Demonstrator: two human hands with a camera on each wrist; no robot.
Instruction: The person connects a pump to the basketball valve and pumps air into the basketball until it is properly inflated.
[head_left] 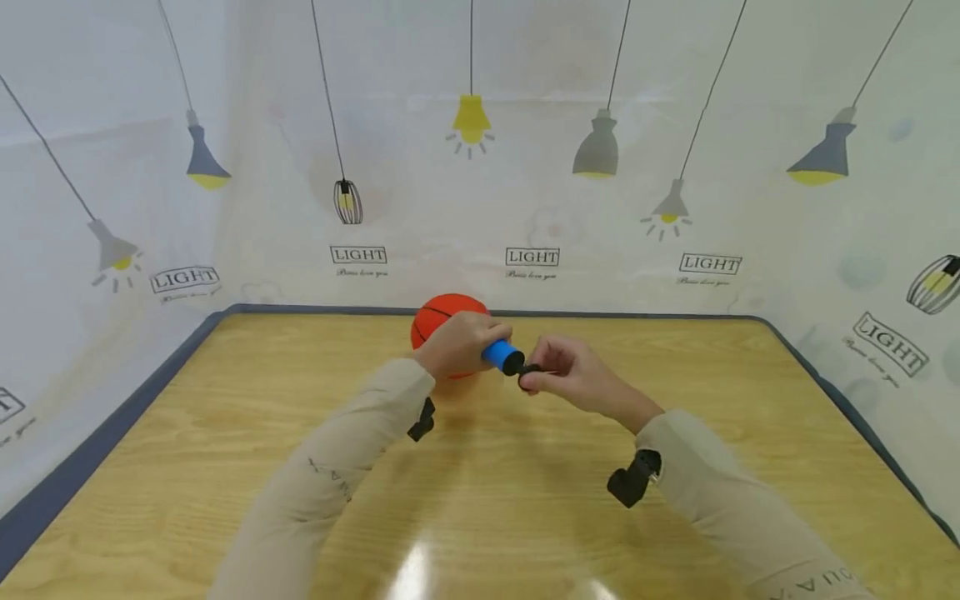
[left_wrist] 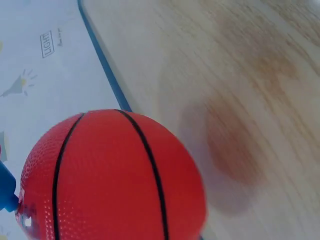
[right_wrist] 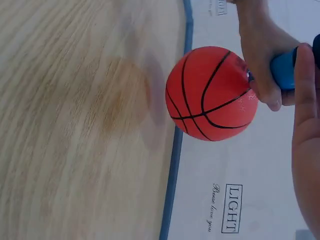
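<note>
My left hand (head_left: pixel 463 340) grips the barrel of a blue hand pump (head_left: pixel 498 353), fingers wrapped round it. With thumb and fingers my right hand (head_left: pixel 573 373) pinches the pump's black handle (head_left: pixel 528 375) at the near end. A small red ball with black basketball lines (left_wrist: pixel 110 175) is at the pump's far end; in the left wrist view the blue tip (left_wrist: pixel 10 200) meets its surface. The ball (right_wrist: pixel 212 95) seems held off the table, its shadow apart from it. In the head view my left hand covers part of the ball (head_left: pixel 442 315).
Below the hands lies a wood-grain table (head_left: pixel 300 500) with a dark blue edge strip (head_left: pixel 337 310). White wall sheets printed with hanging lamps (head_left: pixel 471 121) stand behind it and at both sides. A black wrist camera (head_left: pixel 633 479) sits at the right cuff.
</note>
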